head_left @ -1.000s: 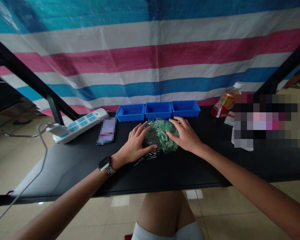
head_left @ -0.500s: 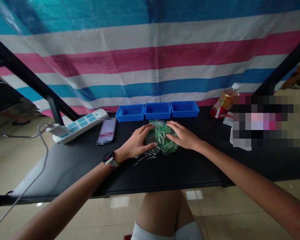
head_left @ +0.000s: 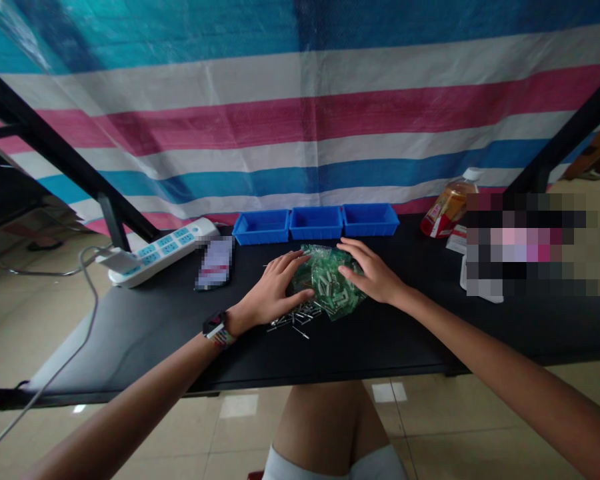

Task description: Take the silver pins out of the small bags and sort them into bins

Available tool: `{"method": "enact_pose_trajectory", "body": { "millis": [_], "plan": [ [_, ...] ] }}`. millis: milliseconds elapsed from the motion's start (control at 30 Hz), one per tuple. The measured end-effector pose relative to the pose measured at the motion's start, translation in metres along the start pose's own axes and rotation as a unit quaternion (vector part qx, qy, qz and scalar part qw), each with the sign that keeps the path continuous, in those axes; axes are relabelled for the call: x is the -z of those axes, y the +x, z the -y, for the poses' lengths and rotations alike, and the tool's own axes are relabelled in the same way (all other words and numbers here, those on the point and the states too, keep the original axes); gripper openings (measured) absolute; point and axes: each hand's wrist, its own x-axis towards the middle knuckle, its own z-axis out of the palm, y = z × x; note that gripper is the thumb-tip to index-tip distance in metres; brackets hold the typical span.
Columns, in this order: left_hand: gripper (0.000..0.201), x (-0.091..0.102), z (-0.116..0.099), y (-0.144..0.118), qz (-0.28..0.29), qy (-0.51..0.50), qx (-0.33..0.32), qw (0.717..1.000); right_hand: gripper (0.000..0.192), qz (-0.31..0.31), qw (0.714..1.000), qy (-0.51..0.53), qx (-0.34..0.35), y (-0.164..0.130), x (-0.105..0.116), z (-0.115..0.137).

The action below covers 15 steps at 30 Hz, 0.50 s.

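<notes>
Both hands, left (head_left: 270,293) and right (head_left: 375,275), rest flat with fingers spread on the parts bag (head_left: 330,283); loose pins (head_left: 293,320) lie beside it, and the three bins (head_left: 316,223) look unfilled.

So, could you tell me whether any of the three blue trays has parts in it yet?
No, the three blue trays show only bare blue bottoms, while the green bags lie on the table between both hands.

Three trays (head_left: 316,223) sit behind the bag (head_left: 330,287); power strip (head_left: 155,250) far left
</notes>
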Motion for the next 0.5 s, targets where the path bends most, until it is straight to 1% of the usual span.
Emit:
{"method": "enact_pose_trajectory", "body": {
  "millis": [100,167,233,333,400,500],
  "plan": [
    [0.063,0.009,0.007,0.005,-0.04,-0.006,0.01,0.999,0.044,-0.097,0.995,-0.023,0.008,0.013,0.011,-0.012],
    [0.057,0.014,0.018,0.013,-0.085,0.012,0.024,0.996,0.043,-0.133,0.989,-0.069,0.003,0.025,0.017,-0.022],
    [0.057,0.017,0.032,0.025,-0.131,0.056,0.034,0.989,0.045,-0.137,0.983,-0.121,-0.004,0.038,0.019,-0.032],
    [0.057,0.018,0.053,0.045,-0.153,0.102,0.057,0.981,0.048,-0.118,0.976,-0.181,-0.016,0.055,0.015,-0.043],
    [0.058,0.017,0.063,0.057,-0.146,0.11,0.065,0.981,0.046,-0.102,0.973,-0.207,-0.022,0.062,0.011,-0.047],
    [0.055,0.015,0.069,0.067,-0.139,0.114,0.064,0.982,0.04,-0.089,0.97,-0.224,-0.026,0.065,0.006,-0.049]
  ]
}}
